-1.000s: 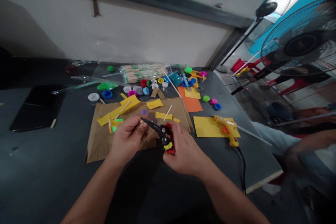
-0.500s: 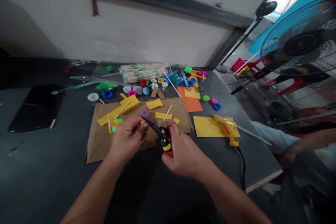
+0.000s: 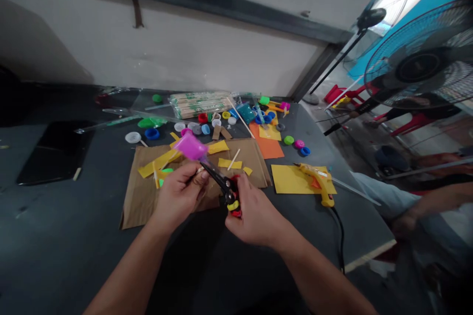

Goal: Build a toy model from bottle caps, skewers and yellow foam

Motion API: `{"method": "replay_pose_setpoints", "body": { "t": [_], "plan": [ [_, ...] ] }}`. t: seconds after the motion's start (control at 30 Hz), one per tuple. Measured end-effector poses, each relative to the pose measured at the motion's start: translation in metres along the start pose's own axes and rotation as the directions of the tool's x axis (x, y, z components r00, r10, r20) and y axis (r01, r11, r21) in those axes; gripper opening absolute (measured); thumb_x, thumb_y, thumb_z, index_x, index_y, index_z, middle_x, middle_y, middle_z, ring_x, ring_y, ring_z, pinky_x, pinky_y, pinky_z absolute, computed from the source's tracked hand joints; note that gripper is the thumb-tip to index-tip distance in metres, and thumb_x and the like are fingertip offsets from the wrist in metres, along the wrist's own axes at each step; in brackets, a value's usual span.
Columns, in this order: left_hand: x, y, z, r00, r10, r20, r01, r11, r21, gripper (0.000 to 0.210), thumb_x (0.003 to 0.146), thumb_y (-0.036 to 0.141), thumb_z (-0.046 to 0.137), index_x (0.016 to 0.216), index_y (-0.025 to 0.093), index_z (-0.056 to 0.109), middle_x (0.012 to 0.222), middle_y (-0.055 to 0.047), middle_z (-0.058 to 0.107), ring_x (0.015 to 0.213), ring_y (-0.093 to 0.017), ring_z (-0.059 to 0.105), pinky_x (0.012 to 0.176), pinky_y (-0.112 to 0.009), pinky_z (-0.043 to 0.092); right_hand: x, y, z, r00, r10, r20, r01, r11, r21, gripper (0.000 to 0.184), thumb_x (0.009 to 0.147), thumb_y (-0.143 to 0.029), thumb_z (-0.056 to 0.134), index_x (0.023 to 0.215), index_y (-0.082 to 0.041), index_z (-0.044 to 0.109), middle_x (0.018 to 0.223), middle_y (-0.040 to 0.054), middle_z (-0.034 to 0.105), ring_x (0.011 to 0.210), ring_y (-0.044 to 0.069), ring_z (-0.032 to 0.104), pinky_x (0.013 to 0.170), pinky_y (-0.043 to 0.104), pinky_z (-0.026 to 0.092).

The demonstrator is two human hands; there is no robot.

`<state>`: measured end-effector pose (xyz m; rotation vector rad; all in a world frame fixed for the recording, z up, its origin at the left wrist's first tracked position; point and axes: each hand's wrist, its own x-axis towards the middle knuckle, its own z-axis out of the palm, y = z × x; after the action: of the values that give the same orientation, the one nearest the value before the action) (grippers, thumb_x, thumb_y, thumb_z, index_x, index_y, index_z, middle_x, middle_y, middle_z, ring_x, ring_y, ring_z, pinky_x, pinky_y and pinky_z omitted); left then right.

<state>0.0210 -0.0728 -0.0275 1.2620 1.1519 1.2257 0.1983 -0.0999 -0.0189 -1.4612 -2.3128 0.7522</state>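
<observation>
Over the cardboard sheet (image 3: 236, 189), my left hand (image 3: 179, 192) is closed in a pinch on something small, mostly hidden by the fingers. My right hand (image 3: 254, 209) grips a pair of snips (image 3: 223, 182) with dark narrow jaws and red and yellow handles. Their tip points left and meets my left fingertips. Just beyond the tip is a bright pink blurred shape (image 3: 191, 146); what it is, I cannot make out. Yellow paper strips (image 3: 158, 163) and a thin wooden stick (image 3: 233, 159) lie on the cardboard.
A yellow glue gun (image 3: 320, 182) rests on yellow paper (image 3: 284, 179) at right, its cord over the table edge. Behind are bottle caps (image 3: 152, 134) and bagged wooden sticks (image 3: 201, 103). A black phone (image 3: 53, 152) lies left. A fan (image 3: 421, 66) and another person's arm (image 3: 439, 199) are at right.
The pink shape now shows beyond the snips' tip, where only a small purple patch was seen before. Both hands keep nearly the same place; the view has shifted slightly.
</observation>
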Motion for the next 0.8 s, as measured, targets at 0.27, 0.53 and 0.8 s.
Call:
{"method": "replay_pose_setpoints", "body": {
  "t": [0.27, 0.53, 0.8],
  "plan": [
    [0.000, -0.010, 0.003, 0.997, -0.074, 0.000, 0.074, 0.996, -0.050, 0.032, 0.076, 0.045, 0.067, 0.065, 0.017, 0.056, 0.051, 0.005, 0.041, 0.039, -0.007, 0.035, 0.036, -0.019, 0.029, -0.001, 0.003, -0.001, 1.000, 0.026, 0.010, -0.026, 0.999, 0.025, 0.036, 0.070, -0.022, 0.049, 0.104, -0.017, 0.038, 0.095, 0.0087, 0.053, 0.083, 0.024, 0.055, 0.076, 0.041, 0.048],
    [-0.001, -0.007, 0.004, 0.999, -0.040, 0.026, 0.041, 0.998, -0.055, 0.038, 0.079, 0.049, 0.065, 0.062, 0.017, 0.053, 0.047, 0.006, 0.041, 0.038, -0.006, 0.036, 0.036, -0.018, 0.027, 0.001, 0.004, -0.006, 1.000, 0.022, 0.016, -0.024, 0.993, 0.112, 0.042, 0.068, -0.018, 0.053, 0.107, -0.019, 0.039, 0.098, 0.0070, 0.053, 0.091, 0.023, 0.056, 0.081, 0.038, 0.046],
    [-0.003, -0.004, 0.004, 0.996, -0.068, 0.055, 0.074, 0.990, -0.120, 0.038, 0.081, 0.052, 0.063, 0.069, 0.016, 0.056, 0.049, 0.006, 0.041, 0.039, -0.006, 0.034, 0.036, -0.018, 0.026, 0.001, 0.005, -0.011, 0.995, 0.086, 0.059, -0.096, 0.977, 0.192, 0.039, 0.068, -0.019, 0.054, 0.104, -0.020, 0.040, 0.092, 0.0038, 0.054, 0.079, 0.020, 0.056, 0.071, 0.034, 0.046]
  ]
}}
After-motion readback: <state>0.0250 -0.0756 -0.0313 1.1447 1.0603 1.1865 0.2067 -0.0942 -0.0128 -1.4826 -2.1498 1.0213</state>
